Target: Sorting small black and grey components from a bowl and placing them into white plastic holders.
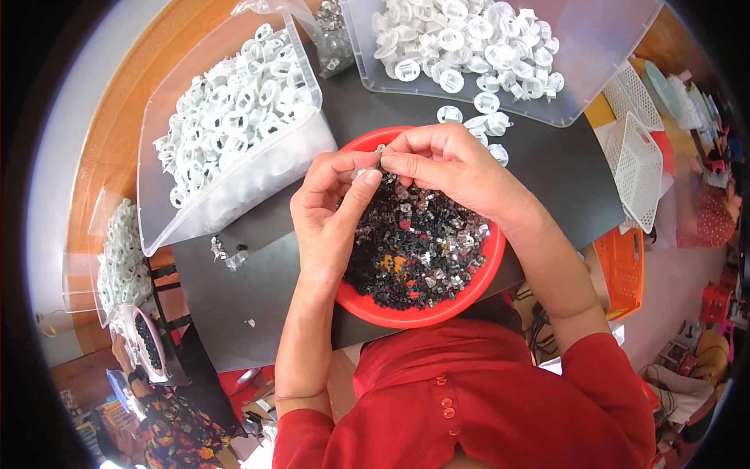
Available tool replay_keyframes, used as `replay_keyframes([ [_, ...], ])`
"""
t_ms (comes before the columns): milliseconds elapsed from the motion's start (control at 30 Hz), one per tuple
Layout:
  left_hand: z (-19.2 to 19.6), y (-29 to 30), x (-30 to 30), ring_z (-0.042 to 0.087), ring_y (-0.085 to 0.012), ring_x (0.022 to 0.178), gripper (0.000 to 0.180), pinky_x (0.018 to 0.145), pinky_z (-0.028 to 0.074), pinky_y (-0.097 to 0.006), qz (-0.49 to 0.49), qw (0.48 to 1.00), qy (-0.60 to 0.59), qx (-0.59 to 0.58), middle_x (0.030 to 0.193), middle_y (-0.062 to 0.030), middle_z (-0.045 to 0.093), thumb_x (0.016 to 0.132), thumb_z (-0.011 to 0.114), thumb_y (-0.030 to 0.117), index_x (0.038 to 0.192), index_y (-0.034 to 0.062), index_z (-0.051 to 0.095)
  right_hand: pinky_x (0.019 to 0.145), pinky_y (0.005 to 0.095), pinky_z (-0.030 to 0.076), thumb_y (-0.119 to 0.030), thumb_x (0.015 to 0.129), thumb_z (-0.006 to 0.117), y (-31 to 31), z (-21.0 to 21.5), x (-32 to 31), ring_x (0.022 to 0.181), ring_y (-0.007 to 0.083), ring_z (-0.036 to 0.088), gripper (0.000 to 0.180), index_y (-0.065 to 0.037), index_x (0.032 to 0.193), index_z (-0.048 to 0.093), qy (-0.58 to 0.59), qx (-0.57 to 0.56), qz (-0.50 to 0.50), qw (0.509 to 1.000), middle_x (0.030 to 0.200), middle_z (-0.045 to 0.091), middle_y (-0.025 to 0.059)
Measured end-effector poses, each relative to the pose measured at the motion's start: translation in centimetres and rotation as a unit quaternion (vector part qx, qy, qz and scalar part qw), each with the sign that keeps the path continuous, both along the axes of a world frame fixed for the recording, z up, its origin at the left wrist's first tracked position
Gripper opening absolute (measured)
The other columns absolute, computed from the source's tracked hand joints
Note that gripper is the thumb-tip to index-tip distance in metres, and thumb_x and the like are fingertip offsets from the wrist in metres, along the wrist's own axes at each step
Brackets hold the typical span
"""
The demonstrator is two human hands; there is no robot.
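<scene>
My left hand point(332, 191) and my right hand point(445, 164) meet over the far side of a red basin point(461, 306). Thumbs and fingers are pinched together. A small pale piece point(380, 149) shows between the fingertips, too small to make out its kind, and the fingers cover most of what they hold. The basin is filled with a heap of tiny black parts point(383, 270), mixed with clear or shiny metal bits point(461, 250) and a few orange and red ones.
A clear bin of white round parts point(234, 113) stands at the left, another clear bin point(582, 59) at the far side. Loose white discs point(486, 102) lie on the dark table point(242, 301). White baskets point(634, 168) and an orange crate point(621, 277) are at the right; another person point(176, 418) sits lower left.
</scene>
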State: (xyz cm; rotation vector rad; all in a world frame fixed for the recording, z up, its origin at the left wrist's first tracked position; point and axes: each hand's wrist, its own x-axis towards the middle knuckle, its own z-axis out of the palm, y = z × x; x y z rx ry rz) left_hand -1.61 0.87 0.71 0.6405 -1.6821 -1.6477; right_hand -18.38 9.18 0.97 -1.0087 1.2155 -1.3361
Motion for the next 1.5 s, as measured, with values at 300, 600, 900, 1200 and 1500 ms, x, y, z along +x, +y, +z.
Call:
replay_keyframes([
  [300, -0.5, -0.3, 0.1, 0.053, -0.0059, 0.083, 0.015, 0.070, 0.043, -0.021, 0.032, 0.984, -0.038, -0.169, 0.098, -0.0023, 0.059, 0.085, 0.067, 0.002, 0.100, 0.0031, 0.068, 0.054, 0.0193, 0.038, -0.022, 0.091, 0.063, 0.0, -0.1, 0.0, 0.063, 0.0030, 0.049, 0.023, 0.000, 0.087, 0.068, 0.000, 0.001, -0.016, 1.000, 0.070, 0.058, -0.0021],
  [600, -0.1, 0.1, -0.2, 0.051, -0.0064, 0.077, 0.012, 0.071, 0.041, -0.021, 0.025, 1.000, -0.001, 0.013, 0.089, 0.0006, 0.060, 0.088, 0.065, 0.007, 0.099, 0.0012, 0.066, 0.057, 0.0203, 0.043, -0.015, 0.088, 0.066, -0.1, -0.2, 0.7, 0.065, 0.0035, 0.053, 0.017, 0.002, 0.090, 0.067, 0.026, -0.045, -0.050, 0.997, 0.072, 0.061, -0.0006],
  [900, -0.3, 0.1, -0.2, 0.050, -0.0067, 0.072, 0.015, 0.069, 0.040, -0.021, 0.030, 0.998, 0.004, 0.061, 0.082, 0.0005, 0.061, 0.091, 0.063, 0.014, 0.100, 0.0018, 0.066, 0.052, 0.0245, 0.043, -0.009, 0.080, 0.070, 0.0, 0.8, 1.3, 0.057, 0.0079, 0.052, 0.012, 0.001, 0.088, 0.067, 0.212, -0.087, -0.127, 0.965, 0.065, 0.059, 0.0033],
  [1200, -0.5, 0.0, -0.3, 0.052, -0.0064, 0.071, 0.017, 0.067, 0.041, -0.021, 0.029, 0.997, -0.007, 0.072, 0.081, 0.0006, 0.062, 0.093, 0.061, 0.018, 0.099, 0.0031, 0.065, 0.049, 0.0200, 0.040, -0.004, 0.082, 0.070, -0.3, 0.0, 1.5, 0.058, 0.0048, 0.054, 0.010, 0.000, 0.090, 0.065, 0.294, -0.203, -0.163, 0.919, 0.072, 0.059, 0.0023],
  [1500, -0.5, 0.0, -0.2, 0.052, -0.0058, 0.071, 0.017, 0.067, 0.041, -0.021, 0.026, 0.996, -0.015, 0.079, 0.081, 0.0009, 0.062, 0.093, 0.061, 0.019, 0.098, 0.0035, 0.066, 0.050, 0.0207, 0.041, -0.003, 0.083, 0.068, -0.2, 0.1, 1.3, 0.058, 0.0054, 0.054, 0.007, -0.001, 0.089, 0.065, 0.304, -0.213, -0.157, 0.915, 0.072, 0.058, 0.0018],
])
